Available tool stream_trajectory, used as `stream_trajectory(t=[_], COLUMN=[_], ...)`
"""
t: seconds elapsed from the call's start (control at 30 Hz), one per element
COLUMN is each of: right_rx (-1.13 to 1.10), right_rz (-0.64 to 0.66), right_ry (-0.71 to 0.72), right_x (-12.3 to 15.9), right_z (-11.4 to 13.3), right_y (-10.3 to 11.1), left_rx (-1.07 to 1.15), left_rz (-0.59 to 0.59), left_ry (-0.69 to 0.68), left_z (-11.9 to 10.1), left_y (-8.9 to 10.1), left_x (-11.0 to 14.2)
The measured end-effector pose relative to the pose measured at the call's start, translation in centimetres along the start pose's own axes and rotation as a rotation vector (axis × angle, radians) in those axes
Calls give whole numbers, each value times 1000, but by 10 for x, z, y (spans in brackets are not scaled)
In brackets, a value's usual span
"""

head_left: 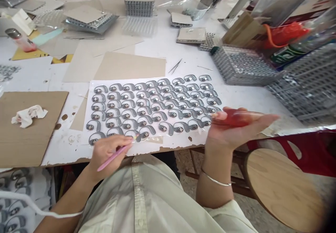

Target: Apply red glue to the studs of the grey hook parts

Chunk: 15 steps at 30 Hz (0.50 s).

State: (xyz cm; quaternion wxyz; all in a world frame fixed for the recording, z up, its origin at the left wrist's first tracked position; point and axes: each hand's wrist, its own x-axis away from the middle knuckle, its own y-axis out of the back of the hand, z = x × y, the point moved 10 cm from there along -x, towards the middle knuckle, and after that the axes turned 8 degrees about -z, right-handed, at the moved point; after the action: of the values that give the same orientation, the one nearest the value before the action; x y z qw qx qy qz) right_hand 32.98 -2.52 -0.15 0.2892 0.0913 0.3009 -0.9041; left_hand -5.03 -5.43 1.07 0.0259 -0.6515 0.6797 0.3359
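My left hand (109, 152) is closed on a slim pink pen-like stick (111, 158). The stick's pale tip is over the front row of grey curved metal pieces (146, 134), each set with a round stone-like centre. These pieces lie in rows on a white sheet (154, 142). In my right hand (223, 135), palm turned up, rests a translucent red squeeze bottle (237, 117). Its thin nozzle points left over the sheet's right edge, with the thumb and fingers around the bottle. Whether the nozzle touches a piece I cannot tell.
Behind the sheet lie tweezers (175, 66) and beige cards (131, 66). Stacked studded trays (238, 66) stand at the right. On the left, a crumpled tissue (29, 115) sits on a cardboard sheet (23, 145). A round wooden stool (283, 187) is below right.
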Motion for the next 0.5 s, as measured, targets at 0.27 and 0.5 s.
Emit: stream_trajectory(t=[0.27, 0.5], right_rx=[174, 269], right_rz=[382, 601], right_ry=[-112, -174], right_x=[-111, -115], right_z=[-18, -31], right_y=[62, 43], left_rx=[51, 82], left_rz=[-516, -312], left_ry=[582, 656], left_z=[91, 113], left_y=[112, 116], left_x=[4, -15])
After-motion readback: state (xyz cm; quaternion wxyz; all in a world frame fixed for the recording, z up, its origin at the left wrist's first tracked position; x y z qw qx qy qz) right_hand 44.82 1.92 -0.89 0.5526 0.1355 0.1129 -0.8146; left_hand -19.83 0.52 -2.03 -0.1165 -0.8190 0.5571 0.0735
